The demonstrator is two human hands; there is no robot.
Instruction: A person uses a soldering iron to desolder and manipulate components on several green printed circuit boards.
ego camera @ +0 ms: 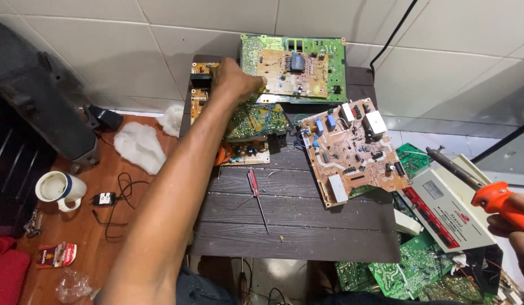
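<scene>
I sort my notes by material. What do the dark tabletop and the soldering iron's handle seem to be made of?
Tabletop: probably wood or wood-look planks, matte dark brown, with visible grain lines and seams between boards. Soldering iron, held in the right hand: handle looks like smooth orange plastic; shaft looks like dark metal.

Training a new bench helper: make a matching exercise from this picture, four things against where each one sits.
Things:
1. screwdriver
2. mug
3. soldering iron
4. left hand

Places:
A. in the right hand
B. on the reddish-brown surface, far left
C. lying on the dark slatted table
D. on the stacked circuit boards at the table's far end

Pairs: 1-C, 2-B, 3-A, 4-D
</scene>
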